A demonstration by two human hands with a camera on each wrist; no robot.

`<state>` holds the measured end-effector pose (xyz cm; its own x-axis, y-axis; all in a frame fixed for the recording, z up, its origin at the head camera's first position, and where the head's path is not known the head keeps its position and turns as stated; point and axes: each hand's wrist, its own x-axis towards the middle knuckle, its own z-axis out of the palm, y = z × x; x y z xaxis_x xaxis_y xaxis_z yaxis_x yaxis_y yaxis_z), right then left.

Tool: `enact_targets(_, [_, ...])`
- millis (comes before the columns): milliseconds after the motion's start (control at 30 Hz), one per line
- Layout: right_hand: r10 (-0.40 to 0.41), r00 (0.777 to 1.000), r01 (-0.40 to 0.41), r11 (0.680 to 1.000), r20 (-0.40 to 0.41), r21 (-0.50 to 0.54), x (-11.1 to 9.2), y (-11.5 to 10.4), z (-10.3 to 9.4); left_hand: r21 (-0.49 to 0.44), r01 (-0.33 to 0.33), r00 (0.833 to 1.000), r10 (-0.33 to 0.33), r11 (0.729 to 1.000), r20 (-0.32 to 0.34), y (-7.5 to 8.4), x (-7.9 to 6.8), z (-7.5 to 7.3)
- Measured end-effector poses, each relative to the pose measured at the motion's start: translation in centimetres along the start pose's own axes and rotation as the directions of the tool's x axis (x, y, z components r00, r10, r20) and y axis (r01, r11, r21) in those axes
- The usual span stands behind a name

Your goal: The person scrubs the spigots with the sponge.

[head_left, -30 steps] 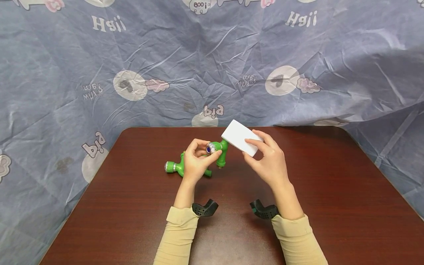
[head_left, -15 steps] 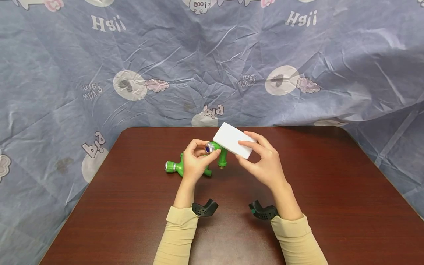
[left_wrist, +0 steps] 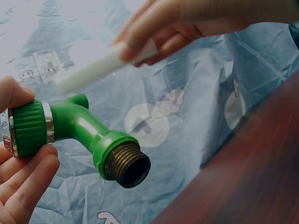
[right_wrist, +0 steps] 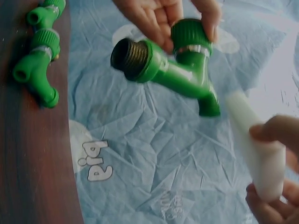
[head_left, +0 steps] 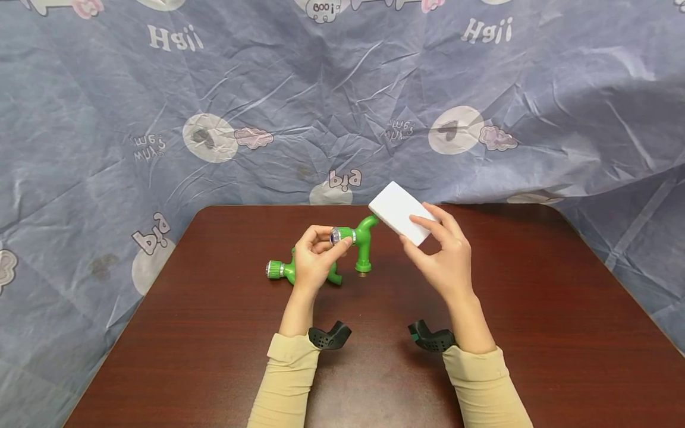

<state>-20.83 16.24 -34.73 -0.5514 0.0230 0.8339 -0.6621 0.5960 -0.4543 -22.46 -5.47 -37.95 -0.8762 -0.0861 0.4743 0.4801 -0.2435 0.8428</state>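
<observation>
My left hand (head_left: 313, 258) grips a green plastic tap (head_left: 364, 245) by its ribbed knob, holding it above the table. The tap's curved spout points up and right in the head view, and its brass threaded end (left_wrist: 133, 168) faces the camera in the left wrist view. In my right hand (head_left: 448, 258) a white rectangular sponge (head_left: 398, 209) is pinched between thumb and fingers. In the right wrist view the sponge (right_wrist: 254, 144) sits just beside the spout (right_wrist: 209, 105), with a narrow gap between them.
Behind my left hand, a green tap (head_left: 283, 270) lies on the dark red-brown table (head_left: 214, 345), partly hidden. The right wrist view shows two taps there, including a farther tap (right_wrist: 44, 16). A printed blue-grey cloth (head_left: 342, 107) hangs behind the table's back edge.
The sponge first went left across the tap's spout, then came back right and upward, uncovering it. The tap has turned slightly in my left hand.
</observation>
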Motion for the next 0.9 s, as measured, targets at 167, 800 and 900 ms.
enact_targets(167, [-0.096, 0.991, 0.087, 0.992, 0.096, 0.096, -0.1, -0.6, 0.6, -0.044, -0.025, 0.999, 0.026, 0.999, 0.019, -0.2, 0.0, 0.0])
enact_targets(800, [0.003, 1.000, -0.003, 0.998, -0.004, -0.056, -0.1, 0.2, 0.2, -0.182, 0.033, 0.994, -0.013, 0.983, 0.110, -0.3, -0.1, 0.1])
enact_targets(900, [0.012, 1.000, -0.012, 1.000, -0.027, -0.001, 0.0, 0.0, 0.2, -0.209, 0.061, 0.992, -0.036, 0.976, 0.122, -0.3, -0.1, 0.0])
